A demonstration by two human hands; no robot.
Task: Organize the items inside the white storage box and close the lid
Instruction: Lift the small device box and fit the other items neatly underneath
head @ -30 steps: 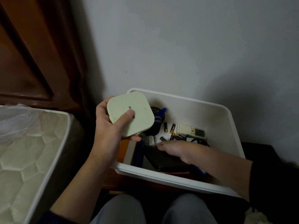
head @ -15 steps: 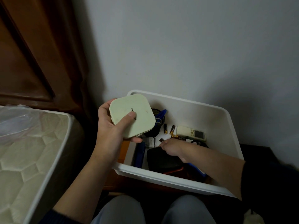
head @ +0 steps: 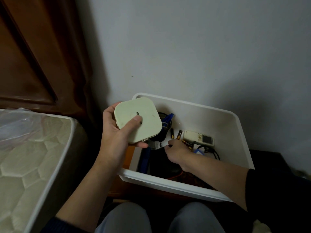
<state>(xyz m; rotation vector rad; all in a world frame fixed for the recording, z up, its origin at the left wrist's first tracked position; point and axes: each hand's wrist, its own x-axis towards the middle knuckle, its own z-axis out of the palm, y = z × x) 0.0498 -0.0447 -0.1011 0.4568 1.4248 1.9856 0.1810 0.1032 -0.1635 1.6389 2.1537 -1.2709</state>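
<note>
White storage box (head: 239,132), lid off: left hand (head: 116,142) grips cream square device (head: 138,119) above it; right hand (head: 178,151) inside, fingers curled among loose batteries (head: 179,134), grasp indiscernible.

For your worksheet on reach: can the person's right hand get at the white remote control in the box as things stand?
Probably yes. The right hand is already inside the white storage box, beside the remote control, which lies uncovered on the floor. Only loose batteries lie between them.
</note>
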